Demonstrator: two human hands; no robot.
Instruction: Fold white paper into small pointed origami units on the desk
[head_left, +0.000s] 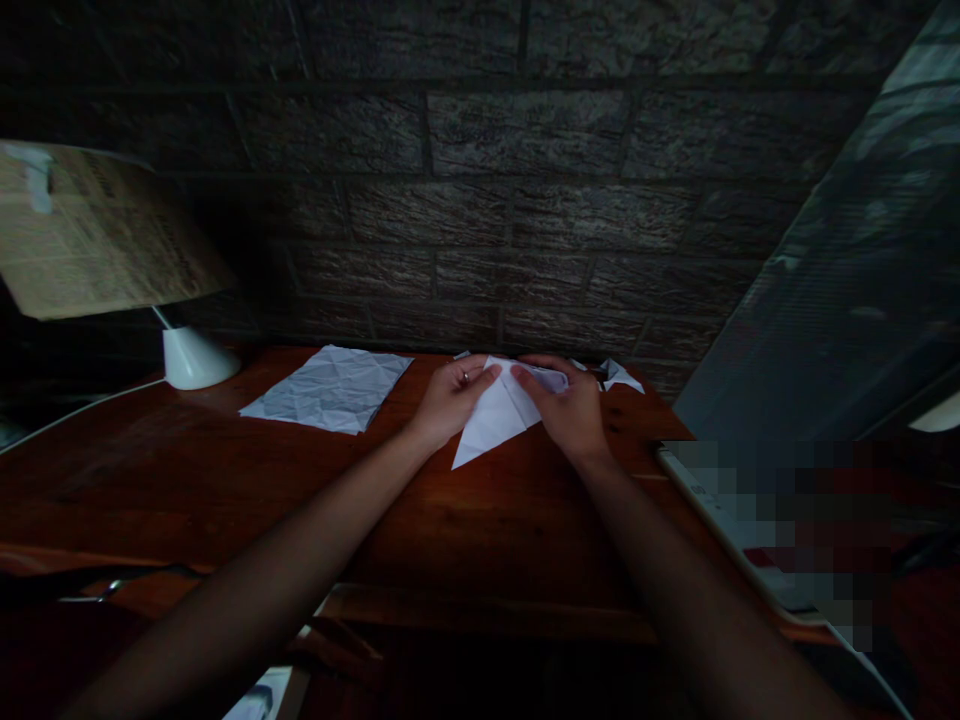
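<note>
Above the wooden table, a folded white sheet of paper (491, 420) is pinched between my two hands, one pointed corner hanging down toward me. My left hand (454, 395) grips its left edge, thumb on top, with a ring on one finger. On the other side my right hand (562, 400) has its thumb pressed on the paper near the upper fold, fingers behind it. A creased, unfolded sheet of paper (330, 388) lies flat to the left of my hands. Behind my right hand rests a folded white paper piece (621, 376), partly hidden.
A lamp with a brown paper shade (105, 230) and white base (196, 358) stands at the left of the wooden table (187, 480). A dark block wall (480, 200) rises behind. A pale flat device (720, 520), partly pixelated, lies along the right edge. An open drawer (277, 690) shows below.
</note>
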